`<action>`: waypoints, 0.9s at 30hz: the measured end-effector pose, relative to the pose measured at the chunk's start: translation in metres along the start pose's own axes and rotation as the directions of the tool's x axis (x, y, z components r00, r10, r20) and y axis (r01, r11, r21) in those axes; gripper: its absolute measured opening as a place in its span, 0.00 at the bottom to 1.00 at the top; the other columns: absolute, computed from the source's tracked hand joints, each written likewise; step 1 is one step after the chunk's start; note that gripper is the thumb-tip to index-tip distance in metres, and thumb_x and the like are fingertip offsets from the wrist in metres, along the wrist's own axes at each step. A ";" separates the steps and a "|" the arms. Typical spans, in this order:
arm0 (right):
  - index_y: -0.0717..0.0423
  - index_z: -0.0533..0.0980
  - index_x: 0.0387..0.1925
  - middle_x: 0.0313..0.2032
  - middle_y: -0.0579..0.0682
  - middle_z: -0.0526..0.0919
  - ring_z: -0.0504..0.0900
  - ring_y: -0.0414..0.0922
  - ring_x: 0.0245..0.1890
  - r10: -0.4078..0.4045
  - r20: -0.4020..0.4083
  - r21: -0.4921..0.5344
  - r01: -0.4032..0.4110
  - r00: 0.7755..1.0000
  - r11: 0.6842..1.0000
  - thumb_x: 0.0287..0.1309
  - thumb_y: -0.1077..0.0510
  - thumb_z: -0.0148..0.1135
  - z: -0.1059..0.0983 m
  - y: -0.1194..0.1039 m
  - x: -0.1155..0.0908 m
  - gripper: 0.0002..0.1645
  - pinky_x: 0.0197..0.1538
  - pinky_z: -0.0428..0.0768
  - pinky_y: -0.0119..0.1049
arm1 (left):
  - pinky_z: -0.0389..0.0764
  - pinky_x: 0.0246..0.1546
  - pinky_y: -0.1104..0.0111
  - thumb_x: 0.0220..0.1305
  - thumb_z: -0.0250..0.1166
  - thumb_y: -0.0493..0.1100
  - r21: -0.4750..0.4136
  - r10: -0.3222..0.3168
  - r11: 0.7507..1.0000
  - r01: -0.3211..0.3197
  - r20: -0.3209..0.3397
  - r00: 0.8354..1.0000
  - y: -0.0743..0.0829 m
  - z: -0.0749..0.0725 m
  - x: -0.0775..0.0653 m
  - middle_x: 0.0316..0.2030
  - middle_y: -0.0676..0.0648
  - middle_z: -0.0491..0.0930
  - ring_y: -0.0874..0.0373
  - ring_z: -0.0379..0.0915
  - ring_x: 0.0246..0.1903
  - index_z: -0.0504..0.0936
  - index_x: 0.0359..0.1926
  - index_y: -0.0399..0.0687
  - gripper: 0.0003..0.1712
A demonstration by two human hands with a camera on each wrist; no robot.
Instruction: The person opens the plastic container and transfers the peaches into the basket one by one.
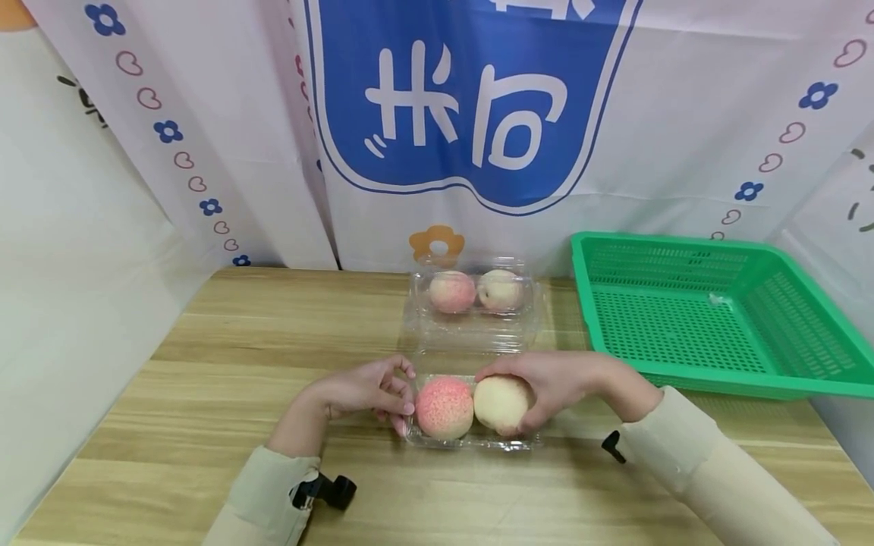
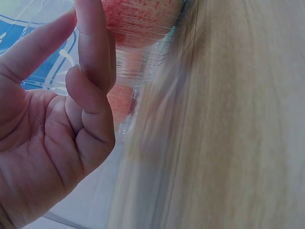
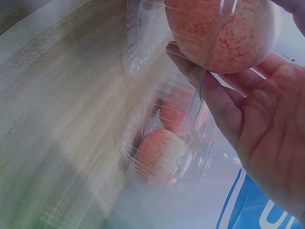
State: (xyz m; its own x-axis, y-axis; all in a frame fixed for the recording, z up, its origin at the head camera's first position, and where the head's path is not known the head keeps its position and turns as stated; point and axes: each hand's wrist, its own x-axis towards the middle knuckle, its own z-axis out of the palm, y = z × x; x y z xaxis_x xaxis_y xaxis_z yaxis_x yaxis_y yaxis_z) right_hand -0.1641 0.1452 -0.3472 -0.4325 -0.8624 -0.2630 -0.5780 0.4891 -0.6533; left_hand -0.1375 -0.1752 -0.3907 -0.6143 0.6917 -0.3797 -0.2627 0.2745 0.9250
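Note:
My right hand [image 1: 556, 383] grips a pale cream peach [image 1: 501, 403], fingers over its far side and thumb at its near right. The peach sits at the right end of a clear plastic container [image 1: 471, 444]. Beside it in the same container is a pink speckled peach [image 1: 444, 408]. At the container's left edge, my left hand [image 1: 372, 394] pinches the plastic wall with bent fingers. In the left wrist view the fingers of that hand [image 2: 90, 90] lie against the clear wall. The right wrist view shows a red-speckled peach [image 3: 224, 33] above the palm.
Behind the front container, clear plastic encloses two more peaches, one pink [image 1: 452, 292] and one paler [image 1: 501, 290]. A green perforated basket [image 1: 683, 379] stands at the right of the wooden table [image 1: 225, 364]. A printed white cloth [image 1: 382, 227] hangs at the back.

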 end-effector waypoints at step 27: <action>0.49 0.70 0.65 0.59 0.46 0.78 0.78 0.43 0.53 -0.100 -0.197 -0.069 0.087 0.975 0.994 0.45 0.58 0.72 -0.013 -0.004 -0.025 0.42 0.54 0.78 0.40 | 0.77 0.31 0.69 0.65 0.63 0.33 -0.015 0.021 1.000 -0.021 0.013 1.000 0.001 -0.001 -0.001 0.29 0.50 0.81 0.58 0.84 0.27 0.53 0.59 0.32 0.31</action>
State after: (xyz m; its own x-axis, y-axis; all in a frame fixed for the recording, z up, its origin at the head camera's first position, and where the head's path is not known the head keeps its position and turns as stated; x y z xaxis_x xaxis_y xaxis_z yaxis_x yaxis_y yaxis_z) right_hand -0.1599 0.1665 -0.3282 -0.5007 -0.8641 -0.0515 -0.6602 0.4197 -0.6229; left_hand -0.1375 -0.1763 -0.3897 -0.6096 0.7062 -0.3600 -0.2610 0.2500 0.9324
